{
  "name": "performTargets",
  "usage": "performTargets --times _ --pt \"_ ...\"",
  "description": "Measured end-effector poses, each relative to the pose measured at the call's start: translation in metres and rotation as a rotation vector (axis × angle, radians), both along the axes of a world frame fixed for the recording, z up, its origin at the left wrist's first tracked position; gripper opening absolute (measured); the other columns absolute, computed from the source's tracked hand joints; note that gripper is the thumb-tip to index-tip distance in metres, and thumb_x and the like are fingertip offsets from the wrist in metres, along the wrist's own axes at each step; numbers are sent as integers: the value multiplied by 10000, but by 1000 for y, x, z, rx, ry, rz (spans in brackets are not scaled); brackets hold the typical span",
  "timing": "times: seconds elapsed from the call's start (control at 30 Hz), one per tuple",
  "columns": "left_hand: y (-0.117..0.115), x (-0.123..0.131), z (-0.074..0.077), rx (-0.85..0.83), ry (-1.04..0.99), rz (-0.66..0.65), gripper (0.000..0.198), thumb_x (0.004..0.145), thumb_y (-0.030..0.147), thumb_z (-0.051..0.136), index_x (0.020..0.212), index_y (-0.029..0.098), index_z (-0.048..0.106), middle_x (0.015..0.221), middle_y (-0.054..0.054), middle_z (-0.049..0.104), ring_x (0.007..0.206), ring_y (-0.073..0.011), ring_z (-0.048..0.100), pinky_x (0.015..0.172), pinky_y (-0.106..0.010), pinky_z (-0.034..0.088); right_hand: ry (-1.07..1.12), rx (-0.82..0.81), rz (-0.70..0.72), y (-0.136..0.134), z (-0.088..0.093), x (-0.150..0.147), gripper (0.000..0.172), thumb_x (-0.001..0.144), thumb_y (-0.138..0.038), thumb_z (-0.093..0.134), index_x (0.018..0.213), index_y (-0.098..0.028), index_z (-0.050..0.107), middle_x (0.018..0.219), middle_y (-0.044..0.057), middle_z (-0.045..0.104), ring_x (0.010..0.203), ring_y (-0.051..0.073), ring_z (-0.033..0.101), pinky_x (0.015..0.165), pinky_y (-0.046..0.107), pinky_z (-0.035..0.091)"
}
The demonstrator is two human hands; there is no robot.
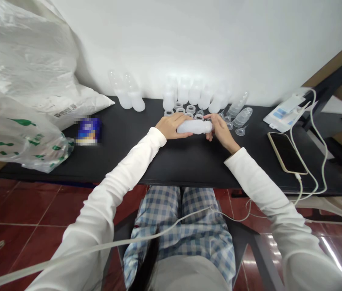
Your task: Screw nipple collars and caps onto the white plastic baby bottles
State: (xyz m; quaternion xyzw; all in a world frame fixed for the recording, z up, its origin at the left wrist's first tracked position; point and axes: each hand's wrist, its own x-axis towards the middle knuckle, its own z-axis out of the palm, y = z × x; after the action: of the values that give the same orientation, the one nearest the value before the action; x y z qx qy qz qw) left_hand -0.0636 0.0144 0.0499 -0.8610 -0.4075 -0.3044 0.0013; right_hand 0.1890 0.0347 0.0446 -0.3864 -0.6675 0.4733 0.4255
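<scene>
A frosted white baby bottle [191, 127] lies sideways a little above the black table. My left hand [171, 126] is wrapped around its base end. At the neck end, the fingers of my right hand [221, 129] are closed around the ring; whether they also pinch a small part there is hidden. Just behind my hands are several clear collar rings [190, 109]. Clear teats [241, 131] lie to the right, near stacked clear caps [243, 117]. A row of frosted bottles [183, 92] stands upright against the wall.
Two capped bottles [134, 97] stand left of the row. A blue box [88, 130] and large plastic bags [22, 121] occupy the table's left side. At right are a phone [286, 151] on a charging cable and a white power strip [284, 113]. A pale cable [164, 233] crosses my lap.
</scene>
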Motion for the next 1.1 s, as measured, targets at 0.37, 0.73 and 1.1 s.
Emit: performTargets --times 0.37,0.73,1.1 --pt "14 -7 -7 102 -29 8 582 927 524 648 1398 183 616 1329 -184 660 1258 -333 624 1095 -502 500 -68 141 -47 -1 -1 1 593 710 -768 786 986 -281 589 675 -67 572 568 117 534 539 269 458" --pt "14 -1 -13 144 11 7 494 981 436 590 1459 313 560 1364 -157 629 1349 -332 542 1114 -554 440 -78 119 -40 -3 6 -5 725 752 -929 568 610 -232 432 549 -38 370 516 102 343 475 278 319" --pt "16 -2 -13 135 31 59 432 1001 359 524 1429 323 574 1418 -141 586 1353 -344 524 1114 -546 399 -294 344 -155 -1 9 4 640 896 -849 465 721 -246 590 691 23 555 707 193 536 767 378 495"
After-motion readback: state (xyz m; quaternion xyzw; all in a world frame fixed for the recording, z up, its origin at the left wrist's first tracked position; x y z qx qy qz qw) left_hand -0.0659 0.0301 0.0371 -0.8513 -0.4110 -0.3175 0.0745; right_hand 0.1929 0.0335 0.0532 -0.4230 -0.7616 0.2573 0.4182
